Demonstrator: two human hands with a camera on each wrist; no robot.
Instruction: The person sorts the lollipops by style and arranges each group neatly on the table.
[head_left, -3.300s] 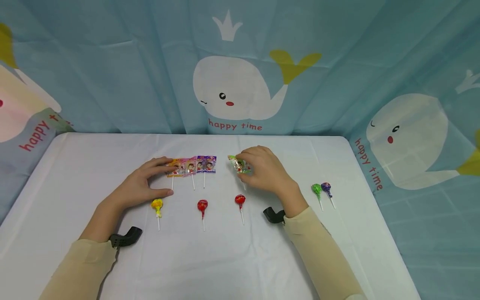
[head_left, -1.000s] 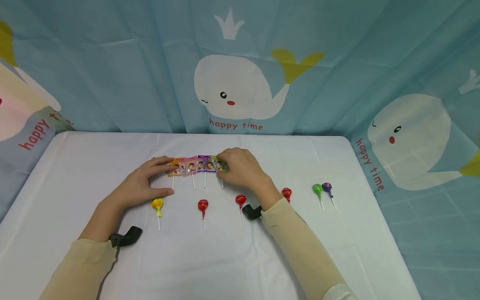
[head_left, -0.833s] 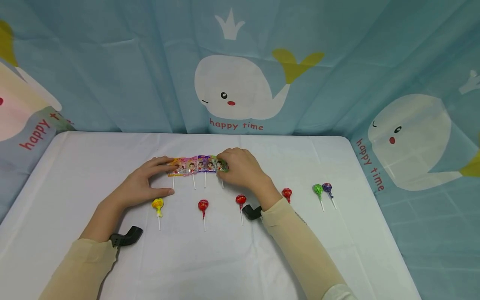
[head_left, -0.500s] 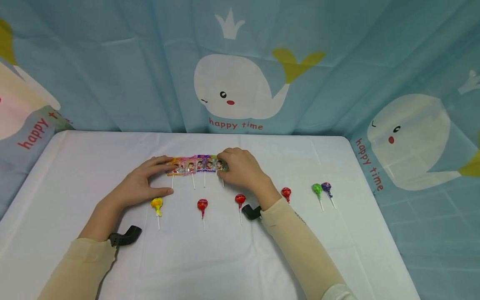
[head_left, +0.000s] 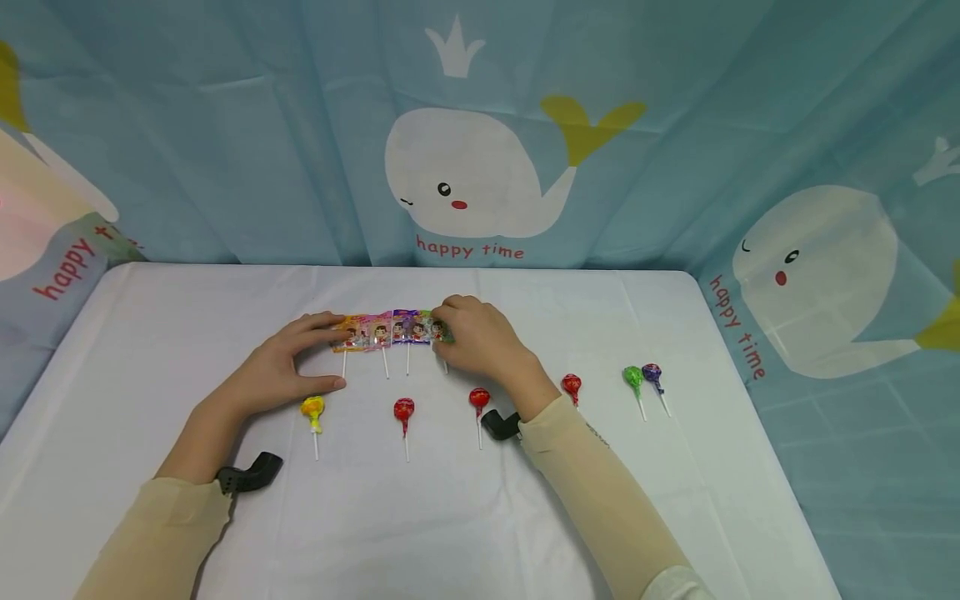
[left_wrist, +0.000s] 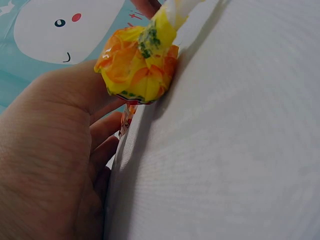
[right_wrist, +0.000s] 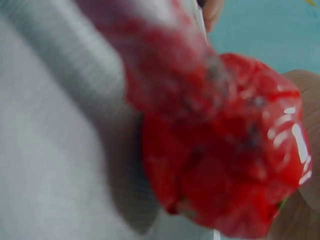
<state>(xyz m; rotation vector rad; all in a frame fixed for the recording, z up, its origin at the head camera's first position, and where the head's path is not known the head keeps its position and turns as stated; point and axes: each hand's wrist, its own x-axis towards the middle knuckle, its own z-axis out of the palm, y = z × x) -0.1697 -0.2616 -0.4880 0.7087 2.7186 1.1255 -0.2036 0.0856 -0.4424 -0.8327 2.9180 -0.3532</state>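
Note:
Flat-wrapped lollipops lie side by side in a row at the back of the white table: an orange one, a pink one, a purple one and a green one. My left hand rests its fingertips on the orange wrapper, thumb spread apart beside that lollipop's stick. Thumb and fingers of my right hand pinch the green lollipop at the right end, covering part of it. A round yellow lollipop is close to my left hand; a round red lollipop fills the right wrist view.
Nearer me lie two round red lollipops, with a third red lollipop partly behind my right forearm. Round green and purple lollipops lie farther right. A blue whale-print curtain hangs behind the table.
Since the earliest frame, my right hand has moved left with the green lollipop, bringing it against the purple one. A red lollipop has come into view past my right forearm. My left hand stays put.

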